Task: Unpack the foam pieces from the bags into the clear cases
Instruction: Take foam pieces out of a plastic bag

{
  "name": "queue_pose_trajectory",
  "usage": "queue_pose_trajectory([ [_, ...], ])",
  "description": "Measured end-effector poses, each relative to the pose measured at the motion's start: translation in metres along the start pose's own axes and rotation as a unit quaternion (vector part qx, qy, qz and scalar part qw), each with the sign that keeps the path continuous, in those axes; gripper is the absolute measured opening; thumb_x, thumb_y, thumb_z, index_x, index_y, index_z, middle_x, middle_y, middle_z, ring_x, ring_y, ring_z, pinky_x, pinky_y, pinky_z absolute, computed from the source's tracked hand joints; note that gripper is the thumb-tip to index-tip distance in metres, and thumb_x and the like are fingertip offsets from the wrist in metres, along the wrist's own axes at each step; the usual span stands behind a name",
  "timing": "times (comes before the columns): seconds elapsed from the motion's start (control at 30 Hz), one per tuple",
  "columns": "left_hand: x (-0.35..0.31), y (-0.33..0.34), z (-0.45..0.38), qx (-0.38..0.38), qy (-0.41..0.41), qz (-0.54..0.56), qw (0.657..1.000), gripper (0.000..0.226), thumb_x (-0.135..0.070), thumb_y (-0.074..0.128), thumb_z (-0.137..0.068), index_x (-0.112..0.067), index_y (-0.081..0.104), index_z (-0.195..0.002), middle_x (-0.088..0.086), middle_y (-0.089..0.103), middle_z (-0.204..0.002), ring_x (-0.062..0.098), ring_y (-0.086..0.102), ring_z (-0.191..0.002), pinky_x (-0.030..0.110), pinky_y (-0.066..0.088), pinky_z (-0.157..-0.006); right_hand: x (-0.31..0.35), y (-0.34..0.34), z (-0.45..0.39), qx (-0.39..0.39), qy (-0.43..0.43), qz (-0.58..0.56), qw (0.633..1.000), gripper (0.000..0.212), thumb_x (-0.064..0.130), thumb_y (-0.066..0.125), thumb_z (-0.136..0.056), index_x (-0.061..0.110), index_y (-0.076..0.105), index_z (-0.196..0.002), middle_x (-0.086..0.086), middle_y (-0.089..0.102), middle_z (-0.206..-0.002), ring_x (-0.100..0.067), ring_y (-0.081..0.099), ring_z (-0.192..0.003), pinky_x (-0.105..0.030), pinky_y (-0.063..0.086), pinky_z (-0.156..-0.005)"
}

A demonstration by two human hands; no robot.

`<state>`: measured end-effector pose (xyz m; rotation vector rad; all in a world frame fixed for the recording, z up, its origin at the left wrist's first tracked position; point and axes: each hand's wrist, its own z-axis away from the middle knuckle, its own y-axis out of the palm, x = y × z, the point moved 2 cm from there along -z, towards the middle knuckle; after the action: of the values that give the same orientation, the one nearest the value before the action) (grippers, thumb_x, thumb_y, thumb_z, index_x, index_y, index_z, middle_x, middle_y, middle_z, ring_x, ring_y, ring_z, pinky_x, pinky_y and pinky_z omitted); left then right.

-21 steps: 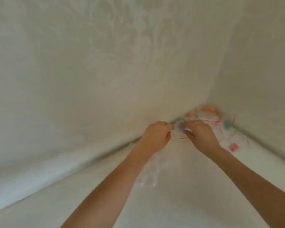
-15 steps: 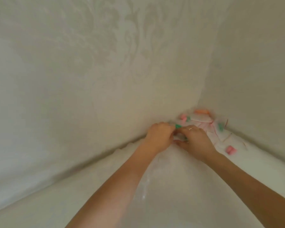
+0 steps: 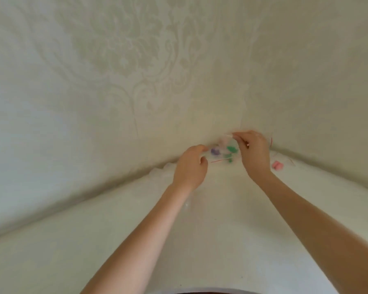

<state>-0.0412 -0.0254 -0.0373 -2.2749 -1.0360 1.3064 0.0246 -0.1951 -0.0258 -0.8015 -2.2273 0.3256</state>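
Note:
A small clear bag (image 3: 222, 150) hangs between my two hands in the far corner of the white table (image 3: 221, 230). Green and purple foam pieces show through it, blurred. My left hand (image 3: 190, 166) pinches the bag's left edge. My right hand (image 3: 253, 154) grips its upper right edge, raised higher. A pink foam piece (image 3: 277, 165) lies loose on the table to the right of my right hand. A faint clear case (image 3: 162, 168) is barely visible left of my left hand by the wall.
Patterned cream walls (image 3: 125, 81) meet in a corner just behind the hands. Thin red strips (image 3: 270, 142) lie near the corner behind my right hand. The table's near edge (image 3: 200, 290) runs along the bottom.
Both hands have lifted the bag off the pile and pulled apart, the right hand rising. The view has shifted, so the loose pile in the corner is now mostly hidden behind the hands.

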Motion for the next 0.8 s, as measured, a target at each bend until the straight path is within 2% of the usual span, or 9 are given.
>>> queue_pose_trajectory([
  [0.1,-0.008,-0.01,0.029,-0.071,-0.049,0.132,0.987,0.014,-0.006,0.053,-0.09,-0.013,0.063,-0.098,0.002,0.065,-0.097,0.005,0.059,-0.083,0.008,0.043,-0.073,0.028,-0.01,0.031,-0.076,0.037,-0.104,0.991,0.018,0.014,0.054,-0.092,0.015,0.071,-0.098,0.003,0.067,-0.09,-0.023,0.061,-0.087,-0.036,0.048,-0.077],
  [0.2,-0.008,-0.007,0.046,-0.096,-0.057,0.223,0.968,0.015,-0.008,0.06,-0.088,-0.021,0.059,-0.08,0.0,0.067,-0.083,0.006,0.061,-0.074,0.015,0.05,-0.065,0.047,0.001,0.06,-0.106,0.067,-0.136,0.983,0.013,0.015,0.057,-0.092,0.016,0.069,-0.096,0.018,0.061,-0.081,-0.014,0.06,-0.079,-0.028,0.047,-0.071],
  [0.27,-0.01,-0.003,0.046,-0.086,-0.073,0.281,0.953,0.015,-0.009,0.061,-0.088,-0.021,0.06,-0.079,0.0,0.065,-0.08,0.013,0.063,-0.075,0.03,0.057,-0.065,0.055,0.014,0.069,-0.074,0.072,-0.136,0.985,0.012,0.017,0.058,-0.092,0.018,0.069,-0.098,0.011,0.066,-0.087,-0.012,0.061,-0.083,-0.022,0.045,-0.072],
  [0.37,-0.008,0.002,0.039,-0.068,-0.109,0.36,0.924,0.009,-0.013,0.061,-0.09,-0.015,0.063,-0.081,0.004,0.066,-0.081,0.02,0.065,-0.079,0.031,0.057,-0.064,0.063,0.025,0.074,-0.027,0.035,-0.138,0.989,0.012,0.012,0.058,-0.092,0.018,0.068,-0.095,0.002,0.066,-0.098,-0.014,0.059,-0.093,-0.009,0.04,-0.075],
  [0.5,0.002,0.0,0.03,-0.084,-0.17,0.446,0.875,0.018,-0.013,0.057,-0.092,-0.008,0.062,-0.076,0.01,0.066,-0.076,0.022,0.066,-0.07,0.032,0.057,-0.067,0.068,0.028,0.075,-0.026,-0.026,-0.11,0.993,0.008,0.012,0.062,-0.088,0.017,0.068,-0.087,0.012,0.058,-0.09,-0.007,0.051,-0.097,-0.025,0.04,-0.09],
  [0.57,0.003,-0.002,0.029,-0.093,-0.178,0.465,0.862,0.018,-0.009,0.056,-0.093,-0.004,0.059,-0.075,0.013,0.063,-0.076,0.016,0.065,-0.063,0.026,0.055,-0.063,0.07,0.03,0.076,-0.003,-0.008,-0.123,0.992,0.01,0.011,0.065,-0.086,0.02,0.066,-0.082,0.017,0.053,-0.086,0.003,0.044,-0.089,-0.017,0.037,-0.083],
  [0.63,0.003,-0.003,0.03,-0.095,-0.175,0.464,0.863,0.018,-0.008,0.056,-0.092,-0.003,0.058,-0.075,0.016,0.065,-0.077,0.015,0.066,-0.063,0.024,0.055,-0.062,0.074,0.031,0.074,0.027,0.031,-0.164,0.986,0.013,0.008,0.067,-0.084,0.019,0.065,-0.077,0.014,0.054,-0.08,-0.001,0.045,-0.076,-0.01,0.036,-0.068],
  [0.7,0.006,-0.005,0.031,-0.097,-0.17,0.458,0.867,0.021,-0.011,0.057,-0.092,-0.003,0.058,-0.073,0.016,0.067,-0.076,0.017,0.068,-0.065,0.026,0.056,-0.064,0.075,0.03,0.072,0.071,0.109,-0.251,0.959,0.01,0.007,0.067,-0.084,0.012,0.065,-0.075,0.007,0.057,-0.072,-0.007,0.045,-0.066,-0.009,0.037,-0.06],
  [0.8,0.008,-0.011,0.03,-0.097,-0.113,0.369,0.917,0.022,-0.012,0.059,-0.092,-0.005,0.057,-0.071,0.01,0.066,-0.069,0.016,0.067,-0.063,0.027,0.055,-0.062,0.073,0.029,0.069,0.166,0.275,-0.455,0.831,0.022,0.009,0.061,-0.089,0.017,0.056,-0.069,0.008,0.053,-0.062,-0.006,0.044,-0.058,-0.019,0.033,-0.06],
])
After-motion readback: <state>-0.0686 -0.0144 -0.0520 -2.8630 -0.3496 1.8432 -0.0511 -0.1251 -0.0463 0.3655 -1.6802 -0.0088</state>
